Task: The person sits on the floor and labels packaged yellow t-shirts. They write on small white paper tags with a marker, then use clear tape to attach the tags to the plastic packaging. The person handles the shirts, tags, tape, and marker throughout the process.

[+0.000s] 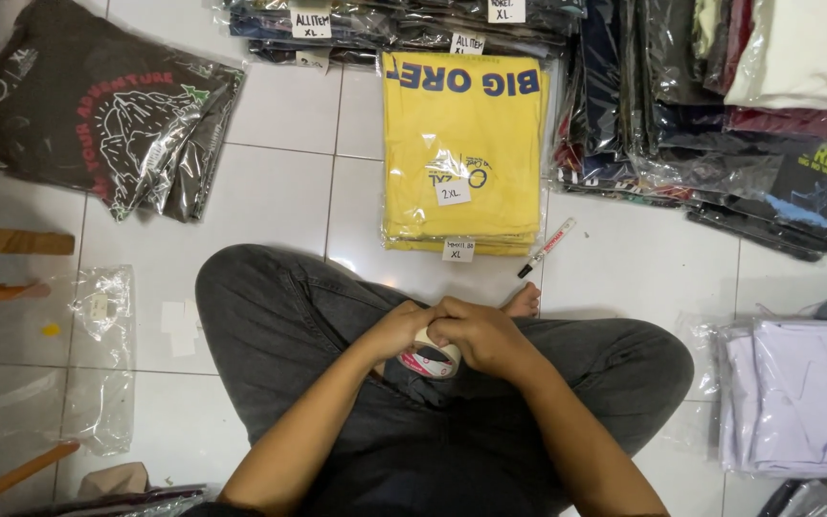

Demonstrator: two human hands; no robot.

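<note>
I sit cross-legged on a white tiled floor in dark grey trousers. Both hands meet over my lap on a roll of tape [430, 361] with a white and red core. My left hand [396, 330] grips its left side and my right hand [476, 335] curls over its top and right side. Just beyond my knees lies a stack of yellow shirts [461, 144] in clear bags with small white paper labels. A white marker pen [547, 247] with a red band lies on the tiles beside the stack, near my bare toes [525, 302].
A bagged dark shirt pile [98, 105] lies at far left. Stacks of dark bagged clothes [720, 115] fill the back right, and a pale lilac stack [801, 397] sits at right. Empty clear plastic bags [98, 354] and wooden sticks [11, 239] lie at left.
</note>
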